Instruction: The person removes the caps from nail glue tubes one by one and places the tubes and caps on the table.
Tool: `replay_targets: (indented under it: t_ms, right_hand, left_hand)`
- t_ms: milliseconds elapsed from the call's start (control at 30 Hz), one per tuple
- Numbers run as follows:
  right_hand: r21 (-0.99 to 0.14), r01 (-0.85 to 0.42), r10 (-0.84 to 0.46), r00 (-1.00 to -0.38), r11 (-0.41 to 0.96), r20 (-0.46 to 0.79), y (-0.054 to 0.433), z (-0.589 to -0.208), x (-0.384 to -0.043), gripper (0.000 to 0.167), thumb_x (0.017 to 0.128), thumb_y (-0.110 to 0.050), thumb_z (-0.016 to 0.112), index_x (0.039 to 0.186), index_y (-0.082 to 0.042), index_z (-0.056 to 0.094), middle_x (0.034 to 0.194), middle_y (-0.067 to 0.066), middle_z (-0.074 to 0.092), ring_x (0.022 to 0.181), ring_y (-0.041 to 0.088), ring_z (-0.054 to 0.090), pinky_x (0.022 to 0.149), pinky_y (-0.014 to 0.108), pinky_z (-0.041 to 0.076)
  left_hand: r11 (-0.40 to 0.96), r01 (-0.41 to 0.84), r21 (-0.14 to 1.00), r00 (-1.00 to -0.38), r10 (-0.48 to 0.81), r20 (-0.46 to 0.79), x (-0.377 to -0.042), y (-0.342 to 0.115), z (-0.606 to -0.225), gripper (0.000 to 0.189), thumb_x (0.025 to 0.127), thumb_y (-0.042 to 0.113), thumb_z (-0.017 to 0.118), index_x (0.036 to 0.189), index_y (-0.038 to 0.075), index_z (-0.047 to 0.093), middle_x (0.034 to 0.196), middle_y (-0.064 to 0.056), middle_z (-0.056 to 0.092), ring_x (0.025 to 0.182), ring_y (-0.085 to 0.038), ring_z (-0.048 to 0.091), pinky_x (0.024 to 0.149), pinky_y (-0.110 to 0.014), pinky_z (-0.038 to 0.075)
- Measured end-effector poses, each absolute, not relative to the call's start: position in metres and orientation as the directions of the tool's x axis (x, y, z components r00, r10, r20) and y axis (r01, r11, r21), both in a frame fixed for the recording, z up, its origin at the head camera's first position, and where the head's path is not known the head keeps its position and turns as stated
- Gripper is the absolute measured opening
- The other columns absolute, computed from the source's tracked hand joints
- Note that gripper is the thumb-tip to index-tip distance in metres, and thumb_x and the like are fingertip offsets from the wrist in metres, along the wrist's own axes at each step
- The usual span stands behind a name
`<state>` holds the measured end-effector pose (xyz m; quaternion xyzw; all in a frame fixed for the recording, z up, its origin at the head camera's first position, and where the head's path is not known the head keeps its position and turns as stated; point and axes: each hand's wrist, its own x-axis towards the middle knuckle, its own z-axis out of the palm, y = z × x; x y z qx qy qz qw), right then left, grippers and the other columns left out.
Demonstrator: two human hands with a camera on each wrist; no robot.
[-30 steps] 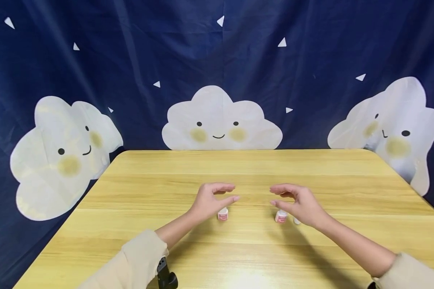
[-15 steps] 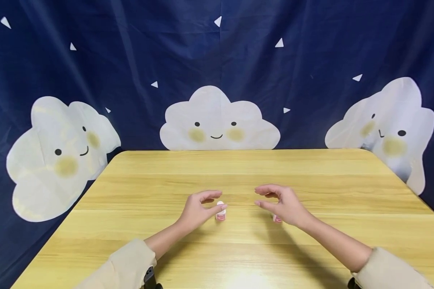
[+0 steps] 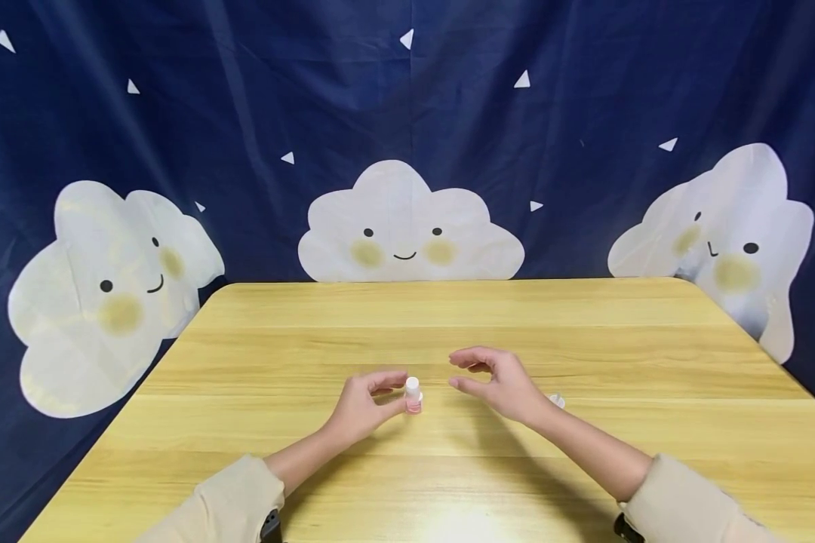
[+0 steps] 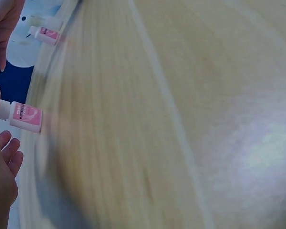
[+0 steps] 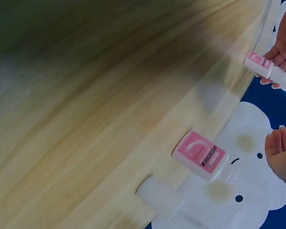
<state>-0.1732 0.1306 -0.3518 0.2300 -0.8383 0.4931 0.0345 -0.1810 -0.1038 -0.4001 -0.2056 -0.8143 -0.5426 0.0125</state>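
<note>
A small white bottle [image 3: 413,403] with a pink label and white cap stands upright on the table. My left hand [image 3: 363,407] is just left of it, thumb and fingers spread to either side; in the right wrist view the fingers [image 5: 279,57] lie behind the bottle [image 5: 258,64] with a gap at the thumb. My right hand [image 3: 499,385] hovers in the middle of the table, fingers gently bent, holding nothing. A second pink-labelled bottle [image 5: 200,155] shows in the right wrist view, beside a white cylindrical piece [image 5: 159,195]. My right hand and forearm hide that bottle in the head view.
The light wooden table [image 3: 299,324] runs back to a dark blue curtain [image 3: 353,83] printed with smiling clouds. A small whitish, partly clear piece [image 3: 557,400] shows just beyond my right forearm.
Both hands have shifted left. The left hand has drawn down beside its bottle, whose cap now shows fully. The right hand has moved away from above the second bottle, its forearm now covering it.
</note>
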Motion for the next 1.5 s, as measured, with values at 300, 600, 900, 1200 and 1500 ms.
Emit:
replay_targets:
  t_ms: [300, 600, 900, 1200, 1500]
  right_hand:
    - [-0.828, -0.412, -0.362, -0.890, 0.381, 0.277, 0.117, -0.355, -0.176, 0.027, 0.082, -0.006, 0.069, 0.106, 0.005, 0.064, 0.109, 0.022, 0.066, 0.102, 0.035, 0.060, 0.091, 0.041, 0.051]
    - [-0.821, -0.437, -0.396, -0.872, 0.368, 0.286, 0.107, -0.359, -0.182, 0.028, 0.084, -0.009, 0.068, 0.106, 0.007, 0.064, 0.109, 0.024, 0.065, 0.101, 0.032, 0.061, 0.091, 0.040, 0.051]
    - [-0.827, -0.440, -0.418, -0.864, 0.351, 0.282, 0.095, -0.360, -0.184, 0.027, 0.082, -0.008, 0.070, 0.103, 0.008, 0.065, 0.104, 0.021, 0.068, 0.097, 0.031, 0.062, 0.088, 0.039, 0.053]
    - [-0.828, -0.427, -0.413, -0.871, 0.362, 0.268, 0.090, -0.365, -0.185, 0.025, 0.080, -0.006, 0.071, 0.102, 0.006, 0.066, 0.103, 0.019, 0.069, 0.095, 0.030, 0.062, 0.087, 0.041, 0.053]
    - [-0.826, -0.431, -0.419, -0.868, 0.364, 0.268, 0.087, -0.369, -0.185, 0.024, 0.080, -0.006, 0.071, 0.099, 0.008, 0.066, 0.101, 0.020, 0.069, 0.090, 0.028, 0.063, 0.083, 0.034, 0.055]
  left_hand:
    - [0.343, 0.339, 0.876, -0.913, 0.346, 0.217, -0.177, -0.105, -0.407, 0.034, 0.077, 0.020, 0.076, 0.106, 0.007, 0.068, 0.107, -0.006, 0.070, 0.101, -0.021, 0.065, 0.091, -0.031, 0.053]
    - [0.325, 0.327, 0.887, -0.922, 0.316, 0.224, -0.174, -0.106, -0.408, 0.032, 0.076, 0.019, 0.076, 0.103, 0.003, 0.069, 0.104, -0.012, 0.070, 0.097, -0.026, 0.067, 0.086, -0.030, 0.055]
    - [0.321, 0.340, 0.884, -0.918, 0.316, 0.239, -0.175, -0.105, -0.410, 0.030, 0.075, 0.014, 0.076, 0.101, 0.000, 0.069, 0.100, -0.014, 0.071, 0.090, -0.025, 0.069, 0.079, -0.019, 0.055]
    - [0.306, 0.329, 0.894, -0.922, 0.310, 0.233, -0.176, -0.103, -0.411, 0.028, 0.074, 0.012, 0.077, 0.098, 0.000, 0.070, 0.097, -0.015, 0.071, 0.087, -0.025, 0.070, 0.075, -0.016, 0.055]
    - [0.307, 0.316, 0.898, -0.926, 0.306, 0.222, -0.177, -0.102, -0.412, 0.027, 0.074, 0.011, 0.077, 0.098, 0.001, 0.071, 0.097, -0.014, 0.071, 0.085, -0.023, 0.070, 0.074, -0.017, 0.055]
